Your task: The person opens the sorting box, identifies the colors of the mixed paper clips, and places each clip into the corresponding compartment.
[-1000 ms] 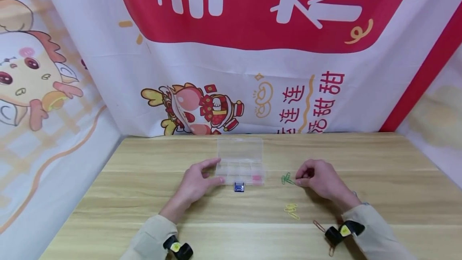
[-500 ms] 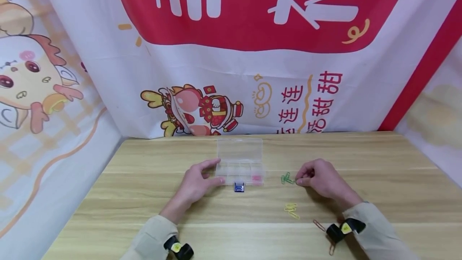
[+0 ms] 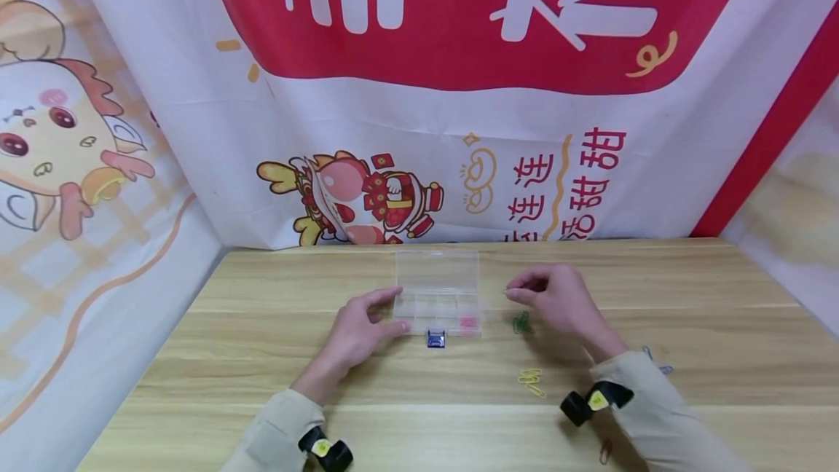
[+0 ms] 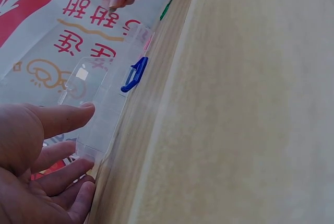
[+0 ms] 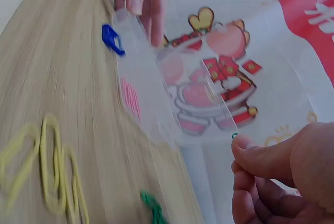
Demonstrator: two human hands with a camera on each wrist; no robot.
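Note:
A clear compartment box [image 3: 438,290] stands with its lid raised, a blue latch [image 3: 435,339] at its front. Pink pieces [image 3: 468,322] lie in its front right compartment. At the box's left end is my left hand [image 3: 354,330], thumb at the front corner, index finger toward the back, fingers extended. My right hand [image 3: 556,299] is to the right of the box, above the table, pinching a green paper clip [image 5: 235,136]; only its tip shows past the thumb. Below that hand lie green paper clips [image 3: 521,323] on the wood.
Yellow paper clips [image 3: 532,382] lie nearer the front of the wooden table [image 3: 216,355]. A reddish paper clip [image 3: 606,450] and blue ones [image 3: 665,369] lie near my right sleeve. A printed cloth [image 3: 419,115] hangs behind the table.
My right hand has lifted from the green pile and moved up and left toward the box with one green paper clip. My left hand and the box stay in place.

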